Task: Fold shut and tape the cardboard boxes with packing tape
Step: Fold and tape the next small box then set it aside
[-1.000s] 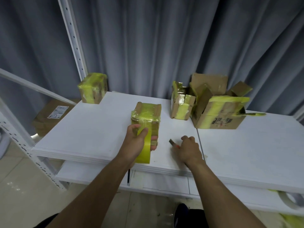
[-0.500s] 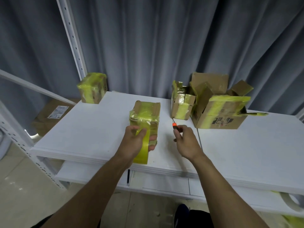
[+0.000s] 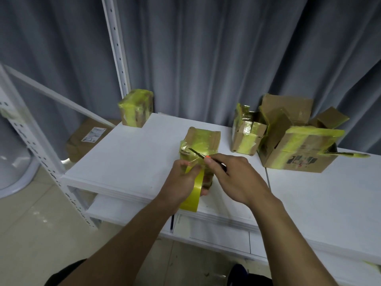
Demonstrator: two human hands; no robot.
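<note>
Gripping a roll of yellow-green packing tape (image 3: pixel 192 193), the left hand (image 3: pixel 181 182) is pressing against the near side of a small tape-wrapped cardboard box (image 3: pixel 201 143).
Its fingers are curling closed around the roll at the front edge of the white table (image 3: pixel 134 157), while the right hand (image 3: pixel 235 178) is pinching a slim orange-tipped cutter (image 3: pixel 199 154) shut between thumb and fingers, blade pointing at the box's taped top.
</note>
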